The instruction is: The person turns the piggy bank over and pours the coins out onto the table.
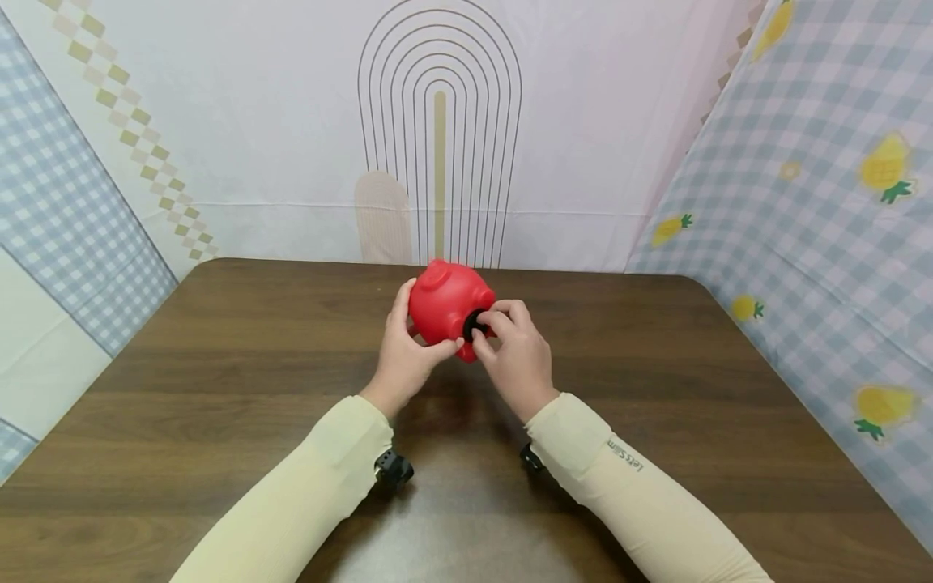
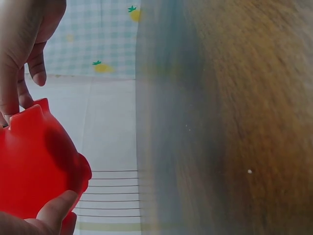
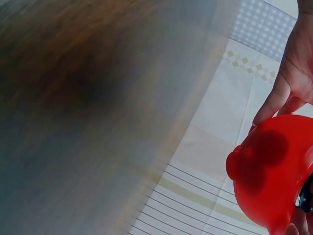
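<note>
A round red piggy bank (image 1: 445, 304) with stubby feet is held up above the table, tilted so that a black round plug (image 1: 469, 326) in its underside faces right. My left hand (image 1: 401, 360) grips the bank from the left, thumb low on the near side and fingers around the far side. With thumb and fingertips my right hand (image 1: 519, 360) pinches at the plug. Only part of the red body (image 2: 36, 161) shows in the left wrist view. The right wrist view catches the plug's dark edge (image 3: 305, 198) beside the right fingertips.
Beneath both hands lies a dark brown wooden table (image 1: 656, 421). A white patterned cloth (image 1: 598, 121) hangs behind its far edge, and a blue checked cloth (image 1: 809, 243) with pineapples hangs along the right. A black wrist camera (image 1: 394, 468) sits at the left cuff.
</note>
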`<state>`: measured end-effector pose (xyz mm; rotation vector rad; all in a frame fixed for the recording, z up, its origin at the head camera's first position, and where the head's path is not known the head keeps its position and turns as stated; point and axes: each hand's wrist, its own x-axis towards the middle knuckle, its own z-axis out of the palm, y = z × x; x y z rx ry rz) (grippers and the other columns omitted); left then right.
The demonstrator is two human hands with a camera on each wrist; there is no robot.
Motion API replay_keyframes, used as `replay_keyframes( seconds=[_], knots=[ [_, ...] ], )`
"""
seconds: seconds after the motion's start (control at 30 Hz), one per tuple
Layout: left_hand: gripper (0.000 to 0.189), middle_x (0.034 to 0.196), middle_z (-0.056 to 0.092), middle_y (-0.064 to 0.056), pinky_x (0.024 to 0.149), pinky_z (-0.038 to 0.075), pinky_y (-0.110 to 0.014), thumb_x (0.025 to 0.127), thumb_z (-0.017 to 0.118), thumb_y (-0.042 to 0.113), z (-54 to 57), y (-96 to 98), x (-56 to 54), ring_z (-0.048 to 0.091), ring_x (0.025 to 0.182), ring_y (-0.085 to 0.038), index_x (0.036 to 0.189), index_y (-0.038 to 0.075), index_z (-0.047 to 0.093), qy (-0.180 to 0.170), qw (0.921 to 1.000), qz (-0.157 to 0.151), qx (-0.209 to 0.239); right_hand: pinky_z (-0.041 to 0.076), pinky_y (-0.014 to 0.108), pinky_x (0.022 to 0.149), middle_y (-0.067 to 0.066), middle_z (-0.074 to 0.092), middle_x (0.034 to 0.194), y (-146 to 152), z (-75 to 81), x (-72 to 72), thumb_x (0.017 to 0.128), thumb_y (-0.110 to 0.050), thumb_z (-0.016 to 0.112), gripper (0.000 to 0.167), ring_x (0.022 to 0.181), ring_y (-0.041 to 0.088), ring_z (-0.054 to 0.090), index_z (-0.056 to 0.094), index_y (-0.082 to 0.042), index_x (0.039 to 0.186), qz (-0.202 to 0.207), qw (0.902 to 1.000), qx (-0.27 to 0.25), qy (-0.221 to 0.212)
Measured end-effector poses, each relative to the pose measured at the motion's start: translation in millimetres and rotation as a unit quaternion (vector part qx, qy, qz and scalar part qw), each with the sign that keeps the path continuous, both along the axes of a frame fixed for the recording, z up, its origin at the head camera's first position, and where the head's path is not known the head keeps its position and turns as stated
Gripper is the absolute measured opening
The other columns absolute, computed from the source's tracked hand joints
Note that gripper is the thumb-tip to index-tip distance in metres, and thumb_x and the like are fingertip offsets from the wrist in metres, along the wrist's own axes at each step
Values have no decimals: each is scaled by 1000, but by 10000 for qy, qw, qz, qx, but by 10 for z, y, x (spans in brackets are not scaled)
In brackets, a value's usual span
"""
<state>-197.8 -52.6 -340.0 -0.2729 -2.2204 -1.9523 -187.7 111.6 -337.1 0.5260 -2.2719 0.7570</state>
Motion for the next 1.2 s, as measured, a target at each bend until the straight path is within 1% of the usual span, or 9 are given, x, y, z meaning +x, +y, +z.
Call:
replay_keyframes(
  seconds=[0.27, 0.57, 0.8, 0.87, 0.93, 1.07, 1.2],
  knots=[
    [93, 142, 37, -1, 89, 54, -45, 74, 79, 11, -4, -10, 11, 38, 126, -26, 148, 26, 26, -225, 9997, -41, -36, 59, 36, 68, 11, 57, 104, 37, -27, -9, 83, -7, 74, 15, 81, 21, 65, 71, -1, 97, 182, 9984, 368, 386],
    [93, 141, 36, -2, 89, 54, -45, 74, 79, 11, 6, -20, 24, 39, 125, -24, 148, 27, 26, -295, 9995, -49, -112, 59, 37, 67, 12, 59, 101, 72, -49, -46, 83, -6, 74, 13, 81, 22, 64, 71, -2, 95, 294, 9914, 786, 1000],
    [92, 142, 37, -3, 90, 53, -45, 74, 79, 10, 42, -31, 32, 39, 127, -25, 148, 27, 27, -389, 9990, -135, -146, 59, 37, 71, 13, 61, 99, 120, -65, -96, 81, -4, 74, 14, 84, 24, 63, 70, -1, 95, 544, 9798, 1155, 1540],
    [91, 142, 38, -3, 91, 53, -45, 74, 79, 10, 41, -35, 26, 39, 127, -25, 147, 27, 28, -413, 9989, -164, -135, 59, 38, 72, 13, 61, 99, 138, -68, -114, 81, -4, 74, 16, 87, 25, 63, 70, -1, 95, 644, 9754, 1259, 1693],
    [89, 140, 38, -2, 90, 53, -45, 75, 79, 11, 17, -40, 11, 40, 125, -25, 146, 28, 29, -385, 9990, -160, -146, 59, 38, 73, 14, 61, 99, 156, -69, -130, 80, -2, 74, 17, 88, 26, 63, 69, -1, 96, 728, 9707, 1400, 1813],
    [88, 139, 39, -2, 90, 53, -44, 75, 78, 11, 2, -47, -8, 40, 124, -25, 146, 28, 29, -425, 9988, -199, -156, 59, 37, 74, 15, 62, 99, 190, -70, -155, 79, -1, 74, 20, 88, 27, 62, 68, -1, 98, 861, 9631, 1690, 1907],
    [92, 140, 38, -3, 90, 53, -45, 74, 79, 11, 10, -60, -19, 40, 125, -26, 148, 28, 27, -547, 9979, -255, -236, 58, 36, 76, 14, 62, 99, 215, -66, -171, 79, -2, 76, 22, 86, 26, 63, 68, 0, 100, 1005, 9574, 1908, 1919]
  ],
)
